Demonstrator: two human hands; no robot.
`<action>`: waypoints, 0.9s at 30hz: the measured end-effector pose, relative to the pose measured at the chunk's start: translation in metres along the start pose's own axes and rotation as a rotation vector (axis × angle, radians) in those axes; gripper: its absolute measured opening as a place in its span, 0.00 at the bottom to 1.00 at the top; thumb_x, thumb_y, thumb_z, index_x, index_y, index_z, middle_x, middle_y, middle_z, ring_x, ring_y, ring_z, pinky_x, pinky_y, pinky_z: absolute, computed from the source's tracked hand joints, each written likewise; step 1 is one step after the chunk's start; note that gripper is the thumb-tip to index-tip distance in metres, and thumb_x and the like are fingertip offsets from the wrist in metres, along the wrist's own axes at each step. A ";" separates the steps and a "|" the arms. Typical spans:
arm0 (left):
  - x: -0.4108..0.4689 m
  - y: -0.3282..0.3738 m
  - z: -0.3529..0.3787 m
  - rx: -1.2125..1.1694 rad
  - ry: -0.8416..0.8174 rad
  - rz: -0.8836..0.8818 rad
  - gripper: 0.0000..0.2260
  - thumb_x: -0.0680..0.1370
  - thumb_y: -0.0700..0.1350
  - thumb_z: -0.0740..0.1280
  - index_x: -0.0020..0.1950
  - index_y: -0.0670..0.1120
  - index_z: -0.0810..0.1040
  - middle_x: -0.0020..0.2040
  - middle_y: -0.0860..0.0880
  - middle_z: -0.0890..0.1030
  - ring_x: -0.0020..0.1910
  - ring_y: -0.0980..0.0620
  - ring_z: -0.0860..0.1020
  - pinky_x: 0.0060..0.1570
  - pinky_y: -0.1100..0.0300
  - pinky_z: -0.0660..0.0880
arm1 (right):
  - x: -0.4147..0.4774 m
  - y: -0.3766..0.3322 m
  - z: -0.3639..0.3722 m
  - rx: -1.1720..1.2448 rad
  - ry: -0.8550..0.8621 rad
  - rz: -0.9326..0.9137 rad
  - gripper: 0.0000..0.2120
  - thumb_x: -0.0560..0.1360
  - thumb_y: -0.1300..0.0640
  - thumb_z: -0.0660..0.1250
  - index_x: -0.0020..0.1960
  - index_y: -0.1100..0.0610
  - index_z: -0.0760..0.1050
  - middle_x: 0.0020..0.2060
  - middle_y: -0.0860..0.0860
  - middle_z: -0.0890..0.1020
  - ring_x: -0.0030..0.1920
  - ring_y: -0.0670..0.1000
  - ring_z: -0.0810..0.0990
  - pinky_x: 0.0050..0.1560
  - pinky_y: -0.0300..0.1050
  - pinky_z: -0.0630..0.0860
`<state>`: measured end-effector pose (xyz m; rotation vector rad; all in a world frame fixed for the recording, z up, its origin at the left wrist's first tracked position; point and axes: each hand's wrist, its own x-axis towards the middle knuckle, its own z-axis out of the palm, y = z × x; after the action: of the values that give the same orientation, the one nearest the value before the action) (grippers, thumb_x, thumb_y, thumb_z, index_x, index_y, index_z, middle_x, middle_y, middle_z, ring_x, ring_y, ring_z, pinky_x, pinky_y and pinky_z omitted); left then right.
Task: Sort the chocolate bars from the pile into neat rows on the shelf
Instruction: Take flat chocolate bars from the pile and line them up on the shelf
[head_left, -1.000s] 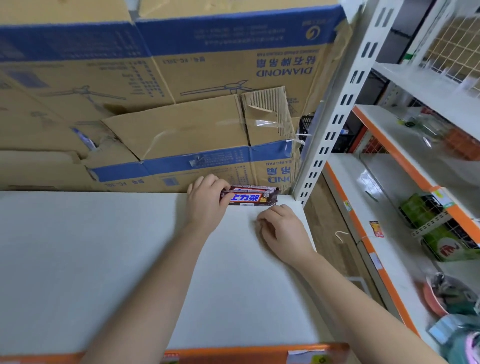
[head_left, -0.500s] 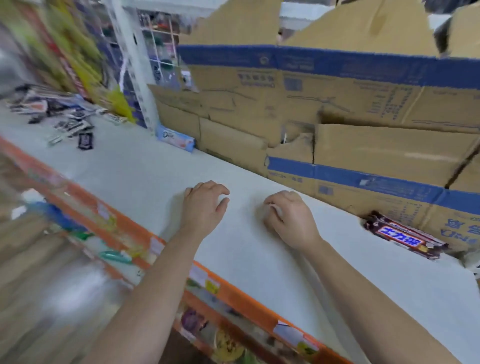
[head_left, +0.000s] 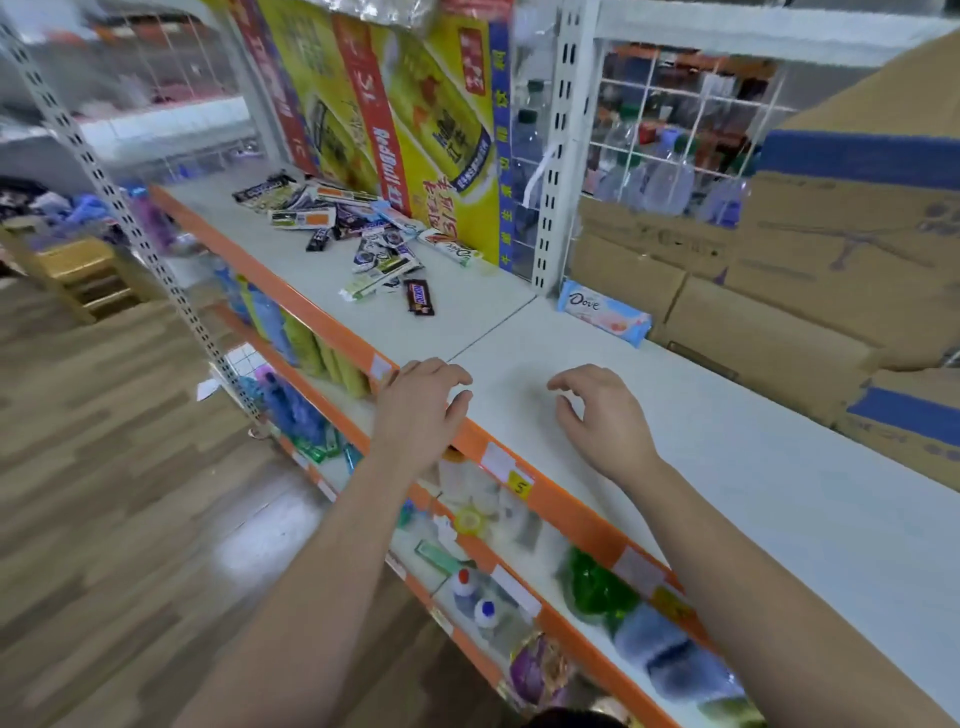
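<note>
Head view: left grip (head_left: 421, 410) and right grip (head_left: 602, 421) both empty, fingers loosely apart, near the shelf (head_left: 779, 493) front edge. Chocolate bar pile (head_left: 353, 228) lies well apart toward the far end. Risk: a hasty reach could sweep the loose Snickers bar (head_left: 418, 297) off the front edge.

Ahead of you, cardboard boxes (head_left: 779, 322) stand right of a yellow Red Bull pack (head_left: 415, 130); clear bottles (head_left: 670, 182) sit behind a wire grid (head_left: 691, 98), with wooden floor (head_left: 104, 467) to your left.

Bright, even light — motion-blurred edges
</note>
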<state>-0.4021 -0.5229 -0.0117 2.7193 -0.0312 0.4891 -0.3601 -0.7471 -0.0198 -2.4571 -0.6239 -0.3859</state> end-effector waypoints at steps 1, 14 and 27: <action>0.005 -0.014 -0.003 -0.007 -0.007 -0.016 0.08 0.77 0.48 0.63 0.54 0.53 0.78 0.52 0.53 0.79 0.54 0.48 0.76 0.58 0.50 0.68 | 0.010 -0.007 0.010 0.001 -0.010 -0.008 0.09 0.73 0.62 0.64 0.52 0.55 0.78 0.47 0.51 0.81 0.51 0.53 0.76 0.50 0.42 0.70; 0.113 -0.160 -0.016 0.040 -0.022 -0.091 0.09 0.78 0.48 0.63 0.56 0.52 0.79 0.54 0.53 0.79 0.55 0.47 0.75 0.54 0.51 0.65 | 0.179 -0.053 0.131 0.092 -0.037 -0.011 0.08 0.75 0.59 0.64 0.53 0.56 0.78 0.49 0.52 0.80 0.52 0.54 0.76 0.52 0.43 0.68; 0.230 -0.281 -0.017 0.073 -0.019 -0.154 0.09 0.77 0.49 0.63 0.56 0.53 0.78 0.53 0.54 0.80 0.55 0.48 0.76 0.51 0.53 0.65 | 0.338 -0.080 0.212 0.149 -0.092 -0.037 0.08 0.75 0.59 0.64 0.52 0.55 0.79 0.48 0.51 0.80 0.53 0.52 0.76 0.50 0.45 0.71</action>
<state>-0.1675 -0.2455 -0.0196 2.7695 0.1931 0.4273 -0.0857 -0.4464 -0.0171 -2.3346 -0.7112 -0.2324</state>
